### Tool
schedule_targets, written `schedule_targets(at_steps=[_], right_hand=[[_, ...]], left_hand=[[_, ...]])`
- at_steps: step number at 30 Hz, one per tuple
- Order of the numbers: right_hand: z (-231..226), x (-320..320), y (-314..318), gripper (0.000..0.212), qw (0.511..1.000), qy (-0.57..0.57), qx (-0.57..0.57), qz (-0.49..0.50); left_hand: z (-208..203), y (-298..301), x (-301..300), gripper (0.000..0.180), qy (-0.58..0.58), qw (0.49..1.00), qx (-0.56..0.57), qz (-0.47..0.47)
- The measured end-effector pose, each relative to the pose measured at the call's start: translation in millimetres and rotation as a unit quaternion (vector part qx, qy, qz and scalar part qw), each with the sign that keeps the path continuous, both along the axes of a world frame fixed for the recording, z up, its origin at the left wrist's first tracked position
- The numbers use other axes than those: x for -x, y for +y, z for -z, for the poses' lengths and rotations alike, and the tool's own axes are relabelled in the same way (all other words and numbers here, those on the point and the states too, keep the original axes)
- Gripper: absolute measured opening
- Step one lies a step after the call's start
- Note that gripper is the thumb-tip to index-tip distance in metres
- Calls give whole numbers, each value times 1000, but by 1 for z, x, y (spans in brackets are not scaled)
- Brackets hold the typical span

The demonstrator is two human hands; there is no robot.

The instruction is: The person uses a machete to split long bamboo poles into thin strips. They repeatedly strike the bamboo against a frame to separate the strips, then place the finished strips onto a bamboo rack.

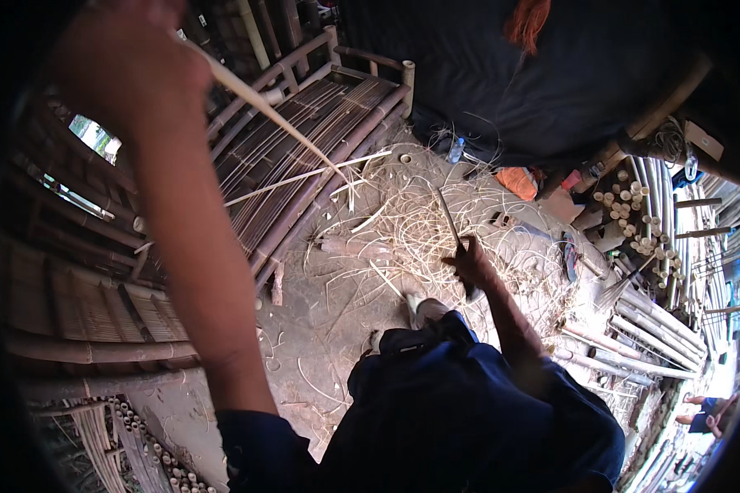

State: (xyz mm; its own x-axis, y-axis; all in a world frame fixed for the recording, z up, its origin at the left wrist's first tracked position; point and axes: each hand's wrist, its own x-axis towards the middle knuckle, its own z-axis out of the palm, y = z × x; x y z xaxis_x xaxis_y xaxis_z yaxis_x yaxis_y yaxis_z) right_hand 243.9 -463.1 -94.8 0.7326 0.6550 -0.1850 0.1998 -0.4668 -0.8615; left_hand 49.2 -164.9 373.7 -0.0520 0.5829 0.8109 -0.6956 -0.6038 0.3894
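My left hand (131, 78), raised high at the upper left and blurred, is closed around a pale bamboo strip (267, 108). The strip slants down to the right, and its far end looks split into thin slivers above the floor. Lower and nearer the middle, my right hand (471, 261) grips a knife (448, 215) with a long narrow blade pointing away from me. The blade is apart from the strip in my left hand. Beneath the knife lies a heap of curled bamboo shavings (411, 209).
A bamboo bench (304, 131) with long thin strips on it stands at left. Bamboo poles (654, 320) are stacked at right. A plastic bottle (455, 150), an orange bag (516, 182) and a flat-bladed tool (522, 226) lie on the floor. Another person (707, 415) shows at far right.
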Motion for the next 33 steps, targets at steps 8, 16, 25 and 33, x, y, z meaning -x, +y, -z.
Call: schedule_targets(at_steps=[8,16,25,33], right_hand=[[44,22,-59,50,963,243,-29,114],[39,-10,-81,58,966,237,-15,107],[44,-44,-120,62,951,285,-10,117],[42,-56,-142,64,948,284,-37,137]], left_hand=[[81,-75,-52,62,53,994,-7,-93],[47,-135,-103,40,60,979,-63,-186],[65,-146,-170,46,7,995,10,-99],[133,-143,-211,54,45,993,34,-108]])
